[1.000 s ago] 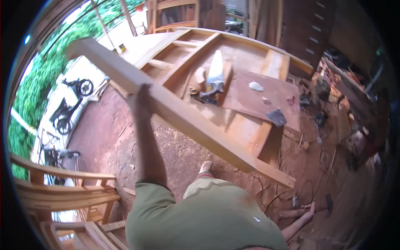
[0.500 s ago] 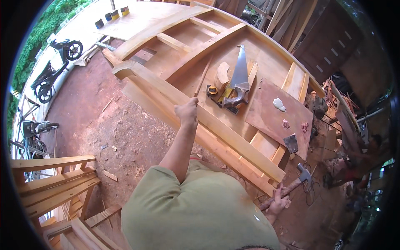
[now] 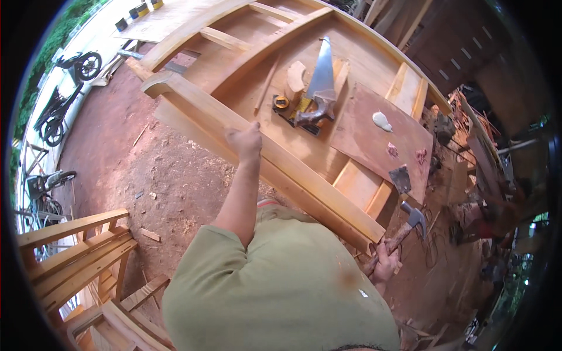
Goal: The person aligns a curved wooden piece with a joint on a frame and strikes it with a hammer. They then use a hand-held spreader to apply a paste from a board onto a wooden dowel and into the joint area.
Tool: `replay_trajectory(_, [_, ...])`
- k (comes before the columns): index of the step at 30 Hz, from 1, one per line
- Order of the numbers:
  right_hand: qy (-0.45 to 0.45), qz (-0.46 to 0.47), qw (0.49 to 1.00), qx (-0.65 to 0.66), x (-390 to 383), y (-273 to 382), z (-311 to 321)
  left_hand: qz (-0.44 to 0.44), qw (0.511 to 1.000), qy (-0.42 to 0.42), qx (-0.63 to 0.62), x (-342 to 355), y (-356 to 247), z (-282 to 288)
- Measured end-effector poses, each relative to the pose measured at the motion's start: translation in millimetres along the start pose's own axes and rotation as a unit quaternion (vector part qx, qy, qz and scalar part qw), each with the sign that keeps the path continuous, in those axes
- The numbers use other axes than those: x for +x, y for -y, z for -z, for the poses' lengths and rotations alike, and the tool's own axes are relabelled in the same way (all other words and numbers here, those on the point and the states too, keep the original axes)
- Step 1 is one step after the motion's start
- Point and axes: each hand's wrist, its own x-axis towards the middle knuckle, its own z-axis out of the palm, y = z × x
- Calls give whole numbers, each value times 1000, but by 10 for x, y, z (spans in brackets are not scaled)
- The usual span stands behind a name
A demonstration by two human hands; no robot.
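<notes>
Beam: pale timber with a curved far end, slanting along the near side of the framed panel; we can't tell if they touch.
Left hand: our fingers are clamped over the beam, roughly midway along.
Right hand: fingers wrapped round the wooden handle of a claw hammer, just beside the beam's near end.
Handsaw: lying on the panel, blade pointing away from us, tape measure near its handle.
Brown board: white blob on top.
Cans: yellow and dark, upper left; any lettering's way too small for us to read, tbh.
</notes>
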Motion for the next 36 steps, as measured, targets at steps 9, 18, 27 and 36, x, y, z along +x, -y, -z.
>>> replay_trajectory(9, [32, -16, 988, -150, 27, 7, 172, -145, 955, -29, 256, 0, 172, 70])
replay_trajectory(18, [23, 111, 947, -301, 58, 816, -407, -303, 859, 408, 63, -573, -793, -201])
replay_trajectory(27, [198, 295, 912, -204, 822, 1403, -2332, 14, 773, 605, -190, -1070, -1004, -772])
replay_trajectory(36, [61, 123, 910, -392, 714, 227, -1817, -152, 897, 316, 268, 2470, -319, -1128])
